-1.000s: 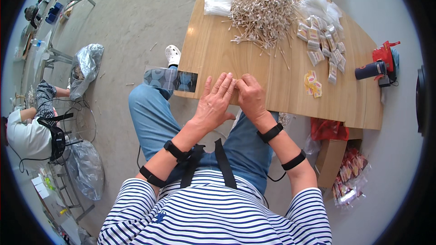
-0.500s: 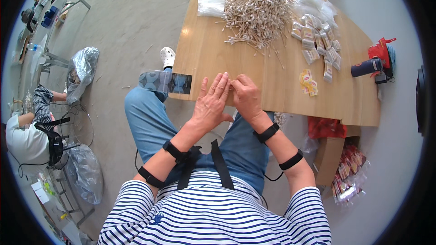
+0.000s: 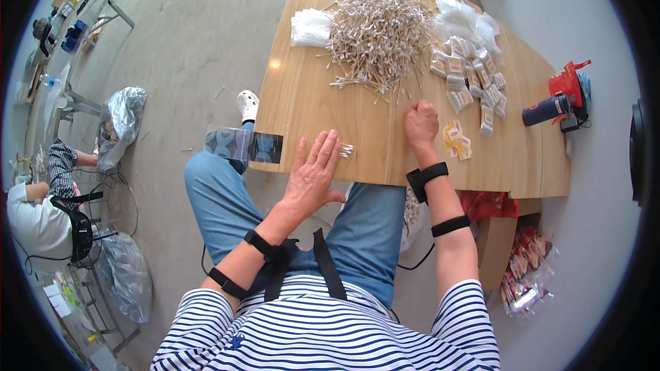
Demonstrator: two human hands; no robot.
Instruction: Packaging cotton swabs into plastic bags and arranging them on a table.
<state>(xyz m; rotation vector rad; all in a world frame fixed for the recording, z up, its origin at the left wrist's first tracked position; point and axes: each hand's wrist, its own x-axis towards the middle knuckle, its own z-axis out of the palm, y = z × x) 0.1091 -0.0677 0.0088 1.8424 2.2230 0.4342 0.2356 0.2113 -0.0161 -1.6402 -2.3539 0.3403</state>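
My left hand (image 3: pixel 315 170) lies flat near the table's front edge, fingers stretched out and thumb apart. From under its fingertips stick the white tips of several cotton swabs (image 3: pixel 346 150). My right hand (image 3: pixel 421 122) is closed, knuckles up, over the table to the right of it, just short of the big heap of cotton swabs (image 3: pixel 378 34). Its fingers are turned away, so anything inside them is hidden. Nearest to that hand on its right are small yellow-and-white cards (image 3: pixel 456 141) and several filled clear packets (image 3: pixel 473 79).
Clear plastic bags lie left (image 3: pixel 311 28) and right (image 3: pixel 467 22) of the heap. A dark bottle (image 3: pixel 546 110) and red bag (image 3: pixel 566 82) sit at the right edge. Below stands a cardboard box (image 3: pixel 498 244). A dark patterned sheet (image 3: pixel 267 148) overhangs the left corner. Another person (image 3: pixel 42 223) sits far left.
My right hand has left my left fingertips and moved forward and right toward the heap. The swab tips beside my left hand now show. My left hand stays flat on the table.
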